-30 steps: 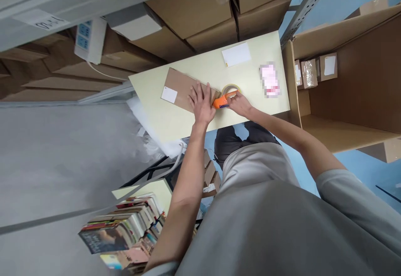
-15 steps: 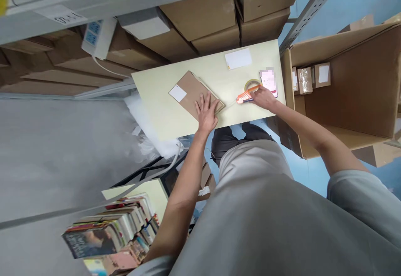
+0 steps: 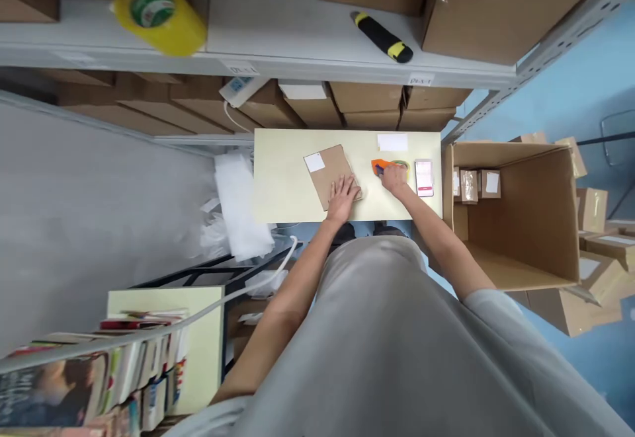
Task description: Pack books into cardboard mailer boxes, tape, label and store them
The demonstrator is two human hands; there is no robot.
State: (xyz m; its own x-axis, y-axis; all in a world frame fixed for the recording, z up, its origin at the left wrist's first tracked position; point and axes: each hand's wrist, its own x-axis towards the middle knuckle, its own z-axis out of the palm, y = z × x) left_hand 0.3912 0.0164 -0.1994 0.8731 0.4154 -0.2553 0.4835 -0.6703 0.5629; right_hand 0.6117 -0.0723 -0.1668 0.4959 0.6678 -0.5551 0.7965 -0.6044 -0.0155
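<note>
A flat cardboard parcel (image 3: pixel 325 166) with a white label in one corner lies tilted on the pale table (image 3: pixel 278 179). My left hand (image 3: pixel 342 199) rests on its lower right part, fingers spread and pressing flat. To the right, my right hand (image 3: pixel 394 178) is closed around an orange tape dispenser (image 3: pixel 381 164). The dispenser's roll of tape (image 3: pixel 404 166) shows partly behind the hand, and the grip is mostly covered. Just right of this hand lies a phone (image 3: pixel 424 178) with a lit screen. A white paper (image 3: pixel 392 142) sits near the far edge.
A large open carton (image 3: pixel 526 219) holding small boxes stands right of the table. Shelves with cartons rise behind; a yellow tape roll (image 3: pixel 161 17) and a black-yellow cutter (image 3: pixel 383 37) lie on one. White wrap (image 3: pixel 241 205) hangs at left; books (image 3: pixel 139 364) are stacked lower left.
My right hand has brought the tape dispenser away from the phone and turned it. My left hand stays on the parcel. The view has shifted, showing more of the shelf above.
</note>
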